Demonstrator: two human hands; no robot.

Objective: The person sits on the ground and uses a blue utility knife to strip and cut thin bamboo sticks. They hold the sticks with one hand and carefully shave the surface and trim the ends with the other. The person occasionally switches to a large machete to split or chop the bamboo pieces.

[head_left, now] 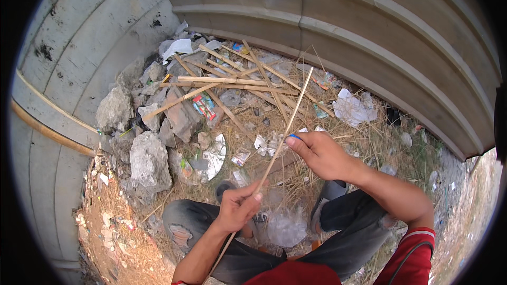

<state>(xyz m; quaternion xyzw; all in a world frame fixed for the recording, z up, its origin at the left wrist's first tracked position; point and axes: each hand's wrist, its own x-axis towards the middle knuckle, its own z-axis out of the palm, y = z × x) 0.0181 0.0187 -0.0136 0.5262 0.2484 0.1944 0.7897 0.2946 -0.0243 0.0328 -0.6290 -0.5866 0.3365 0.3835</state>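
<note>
Between both hands' grips (240, 208) (317, 153) runs a bamboo strip (282, 137).

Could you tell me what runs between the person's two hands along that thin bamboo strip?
In the head view, only a bare stretch of the bamboo strip spans the left hand and right hand; litter and dry grass lie on the ground beneath.

Under me is bare ground (124, 243) strewn with dry straw (369, 142), reddish dirt showing at the lower left of the frame. Grey broken stones (149, 161) lie heaped at the left centre, and a pile of split bamboo strips (227, 82) lies crisscrossed at the upper centre. Crumpled white paper (351, 108) sits to the right, with clear plastic wrappers (285, 227) and small coloured litter (203, 106) scattered between.
</note>
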